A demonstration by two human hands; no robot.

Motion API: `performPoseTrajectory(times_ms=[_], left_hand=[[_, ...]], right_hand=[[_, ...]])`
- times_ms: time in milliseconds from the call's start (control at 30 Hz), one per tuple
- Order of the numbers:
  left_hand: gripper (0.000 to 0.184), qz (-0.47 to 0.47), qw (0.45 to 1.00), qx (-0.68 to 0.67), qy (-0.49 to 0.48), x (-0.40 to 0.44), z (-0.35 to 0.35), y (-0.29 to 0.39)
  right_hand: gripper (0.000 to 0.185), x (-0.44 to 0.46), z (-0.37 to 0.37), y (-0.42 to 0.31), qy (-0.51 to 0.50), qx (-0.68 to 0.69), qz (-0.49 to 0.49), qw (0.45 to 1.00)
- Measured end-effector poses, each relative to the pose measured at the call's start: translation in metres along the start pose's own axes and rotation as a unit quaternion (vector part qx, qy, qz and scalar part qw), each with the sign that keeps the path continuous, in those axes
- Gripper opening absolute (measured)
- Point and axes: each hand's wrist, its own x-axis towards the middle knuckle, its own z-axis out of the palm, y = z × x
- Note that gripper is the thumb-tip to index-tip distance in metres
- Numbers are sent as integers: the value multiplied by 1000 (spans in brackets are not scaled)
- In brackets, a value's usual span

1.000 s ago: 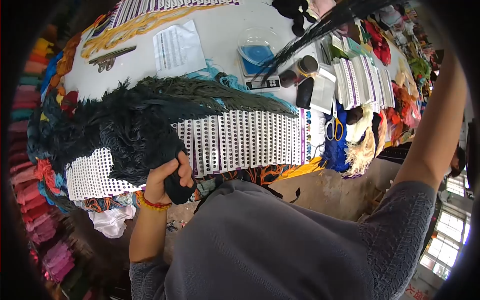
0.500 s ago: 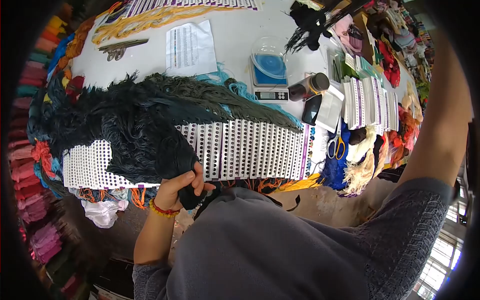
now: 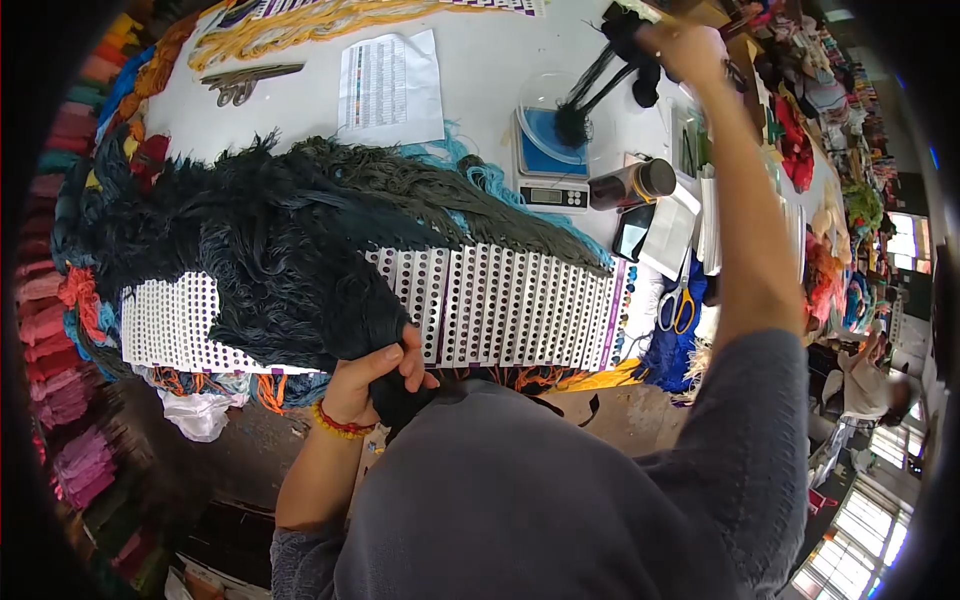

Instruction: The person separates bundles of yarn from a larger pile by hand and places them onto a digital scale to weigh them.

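My left hand [image 3: 380,378] is closed around the lower end of a thick bundle of very dark blue-black thread [image 3: 290,250], close to my body at the table's front edge. The rest of that bundle spreads left over white cards with rows of holes [image 3: 500,305]. My right hand [image 3: 688,55], reaching to the far right and slightly blurred, grips a hank of black thread [image 3: 622,35]. Strands hang from it toward a clear round plastic dish [image 3: 545,90] on a blue-topped digital scale [image 3: 552,165]; a dark tuft rests at the dish.
Grey-green thread [image 3: 450,200] lies behind the cards. A printed sheet [image 3: 390,85] and metal scissors [image 3: 245,82] sit farther back. Beside the scale are a dark jar [image 3: 635,183], a phone [image 3: 632,232] and yellow-handled scissors [image 3: 678,300]. Another person [image 3: 862,385] is at the far right.
My right arm has swung inward from the right edge, bringing the hand into view at the black thread. Black strands now extend over the dish. My left hand keeps its grip.
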Motion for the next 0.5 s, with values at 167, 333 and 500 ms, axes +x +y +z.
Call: performPoseTrajectory(times_ms=[167, 333, 500], left_hand=[[22, 18, 999, 0, 32, 12, 16, -3], [15, -20, 997, -17, 75, 12, -6, -11], [12, -31, 994, -24, 98, 9, -11, -18]], right_hand=[[20, -87, 169, -47, 8, 97, -104, 990], [22, -143, 195, -56, -48, 109, -103, 988], [28, -177, 188, -55, -16, 307, 8, 951]])
